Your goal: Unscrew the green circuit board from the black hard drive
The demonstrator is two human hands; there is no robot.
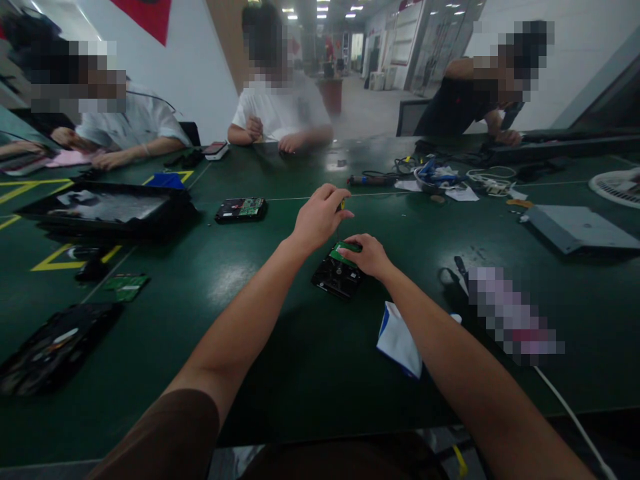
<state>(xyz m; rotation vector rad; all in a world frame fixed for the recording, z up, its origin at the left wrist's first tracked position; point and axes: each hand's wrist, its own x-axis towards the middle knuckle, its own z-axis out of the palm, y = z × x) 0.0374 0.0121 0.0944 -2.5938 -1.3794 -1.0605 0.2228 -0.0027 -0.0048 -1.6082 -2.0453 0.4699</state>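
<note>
A hard drive (334, 279) with a black casing and a green circuit board (345, 249) lies on the dark green table in front of me. My left hand (320, 217) is closed round a screwdriver (342, 204), whose yellow and black handle shows partly between the fingers. Its thin shaft points down at the board's far edge; whether the tip sits in a screw is too small to tell. My right hand (369, 256) grips the drive from the right, fingertips lying over the board. Just nearer to me, a white and blue cloth (397, 340) lies under my right forearm.
Another hard drive (241, 209) lies beyond my left arm. On the left are a black tray (107, 203), a loose green board (126, 287) and a black casing (55, 343). Tangled cables (437, 175) and a grey metal box (583, 229) occupy the right. Several people sit across the table.
</note>
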